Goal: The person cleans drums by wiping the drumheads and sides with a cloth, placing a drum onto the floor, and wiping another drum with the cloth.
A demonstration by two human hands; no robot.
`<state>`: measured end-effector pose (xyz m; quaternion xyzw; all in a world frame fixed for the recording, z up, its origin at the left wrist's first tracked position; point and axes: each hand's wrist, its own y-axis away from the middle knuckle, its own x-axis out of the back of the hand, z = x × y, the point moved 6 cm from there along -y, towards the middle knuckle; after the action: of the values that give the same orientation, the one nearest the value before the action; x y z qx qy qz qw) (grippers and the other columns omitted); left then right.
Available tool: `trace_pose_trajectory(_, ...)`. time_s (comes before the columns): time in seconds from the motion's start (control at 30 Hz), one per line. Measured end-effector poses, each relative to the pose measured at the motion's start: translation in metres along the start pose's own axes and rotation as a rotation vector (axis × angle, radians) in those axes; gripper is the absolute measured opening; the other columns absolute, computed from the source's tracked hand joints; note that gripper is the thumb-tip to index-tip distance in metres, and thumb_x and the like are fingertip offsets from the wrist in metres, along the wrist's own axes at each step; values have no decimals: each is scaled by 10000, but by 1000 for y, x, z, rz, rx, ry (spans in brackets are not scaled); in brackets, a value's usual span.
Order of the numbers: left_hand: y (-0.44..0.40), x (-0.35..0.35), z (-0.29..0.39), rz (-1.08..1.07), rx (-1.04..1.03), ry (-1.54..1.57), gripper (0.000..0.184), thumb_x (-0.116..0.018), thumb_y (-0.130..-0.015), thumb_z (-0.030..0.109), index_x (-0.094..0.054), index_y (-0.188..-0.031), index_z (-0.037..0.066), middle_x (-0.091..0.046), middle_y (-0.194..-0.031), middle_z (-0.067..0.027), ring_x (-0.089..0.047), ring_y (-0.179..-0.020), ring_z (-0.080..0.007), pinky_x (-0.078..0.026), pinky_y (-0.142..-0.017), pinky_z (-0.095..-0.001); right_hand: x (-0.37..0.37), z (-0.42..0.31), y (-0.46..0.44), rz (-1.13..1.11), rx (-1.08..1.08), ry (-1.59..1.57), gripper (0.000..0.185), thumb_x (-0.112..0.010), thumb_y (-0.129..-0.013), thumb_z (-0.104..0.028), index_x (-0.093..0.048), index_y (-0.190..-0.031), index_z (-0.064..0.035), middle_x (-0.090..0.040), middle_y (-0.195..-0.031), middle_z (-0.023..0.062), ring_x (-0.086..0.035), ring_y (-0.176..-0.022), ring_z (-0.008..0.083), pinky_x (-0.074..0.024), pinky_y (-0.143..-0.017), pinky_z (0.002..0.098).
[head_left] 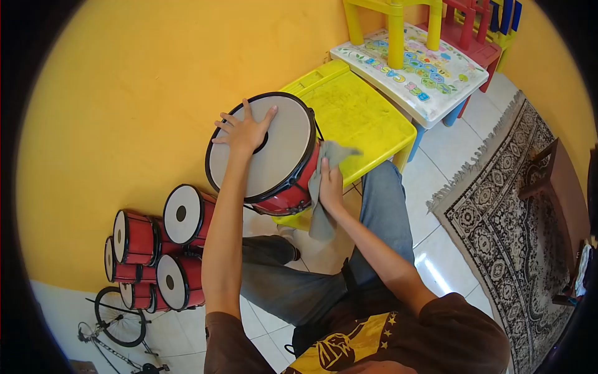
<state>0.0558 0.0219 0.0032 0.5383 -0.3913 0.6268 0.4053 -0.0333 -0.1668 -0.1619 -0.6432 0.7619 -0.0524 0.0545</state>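
A large red drum (289, 202) with a black rim and a pale drumhead (283, 134) is tilted in front of me, at the edge of a yellow plastic table. My left hand (245, 133) rests on the drumhead with its fingers spread, partly covering the dark round spot at the centre. Against the drum's red side, my right hand (330, 184) presses a grey cloth (322, 221). One end of the cloth hangs below the hand and another sticks out above it, slightly blurred. The drum's far side and underside are hidden.
Several smaller red drums (180, 214) are stacked against the yellow wall at left, near a bicycle (121, 318). The yellow table (367, 118) adjoins a white printed table (436, 103) bearing a yellow chair (395, 31). A patterned rug (492, 230) and brown wooden furniture (560, 193) are at right.
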Motion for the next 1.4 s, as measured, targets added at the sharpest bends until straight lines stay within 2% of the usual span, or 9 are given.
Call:
trace_pose_trajectory(0.13, -5, 8, -5, 26, -11, 10, 1109, -326, -732, 930, -163, -1577, 231, -43, -1554, -381, 27, -1439, -567, -22, -1008, -810, -11, -46, 49, -49, -55, -115, 487, -412, -1034, -322, -439, -1310, 79, -553, -1247, 295, -540, -1150, 441, -407, -986, 462)
trace_pose_trajectory(0.3, -3, 3, -4, 17, -25, 20, 1104, -314, -738, 927, -168, -1576, 224, -45, -1554, -381, 30, -1434, -575, -17, -999, -817, -15, -52, 17, -1, 144, -203, 481, -391, -1034, -310, -438, -1350, 49, -492, -1344, 267, -428, -1276, 435, -301, -1087, 447)
trace_pose_trajectory(0.53, -3, 0, -2, 13, -25, -14, 1103, -314, -731, 934, -170, -1575, 239, -46, -1550, -389, 7, -1433, -579, -32, -997, -817, 3, -46, -30, 99, 71, -166, 438, -397, -1037, -343, -565, -1047, 62, -635, -977, 302, -612, -944, 441, -463, -812, 467)
trace_pose_trajectory(0.63, -2, 0, -4, 10, -18, -16, 1100, -311, -737, 928, -172, -1575, 230, -39, -1551, -387, 12, -1432, -579, -27, -998, -818, 5, -27, 1, -114, -252, 34, 422, -411, -1033, -320, -549, -1076, 77, -619, -1020, 322, -599, -974, 454, -455, -834, 476)
trace_pose_trajectory(0.9, 3, 2, 3, -1, -67, -2, 1092, -322, -749, 916, -170, -1576, 219, -25, -1543, -401, 20, -1429, -585, -30, -999, -817, 1, -60, 13, 77, 197, -125, 449, -427, -1036, -345, -543, -1125, 80, -609, -1077, 261, -568, -1041, 393, -411, -918, 437)
trace_pose_trajectory(1.07, 1, -1, 6, -36, -120, -8, 1078, -318, -754, 915, -158, -1577, 237, -12, -1534, -416, 36, -1418, -604, -33, -984, -827, 10, -59, -46, -23, 225, -174, 485, -369, -1041, -312, -457, -1335, 63, -513, -1327, 262, -469, -1253, 417, -338, -1070, 418)
trace_pose_trajectory(1.17, 5, -1, 7, -36, -149, -16, 1044, -335, -759, 908, -179, -1572, 272, -14, -1538, -409, 26, -1420, -603, -28, -984, -824, 14, -59, -54, 26, 295, -159, 463, -375, -1055, -321, -512, -1259, 72, -590, -1246, 223, -520, -1208, 340, -358, -1041, 381)
trace_pose_trajectory(1.27, 6, -3, 6, -29, -165, -12, 1020, -345, -758, 908, -197, -1566, 303, -15, -1541, -404, 23, -1420, -603, -25, -981, -825, 10, -47, -63, -66, 139, -234, 479, -367, -1055, -322, -486, -1311, 65, -560, -1312, 228, -487, -1268, 343, -336, -1075, 376)
trace_pose_trajectory(1.4, 11, 2, 11, -45, -202, -9, 977, -305, -794, 884, -209, -1564, 292, -6, -1536, -413, 33, -1424, -596, -28, -993, -820, 14, -47, -65, -5, 240, -89, 463, -365, -1038, -308, -469, -1323, 41, -501, -1311, 267, -517, -1163, 409, -397, -1004, 429)
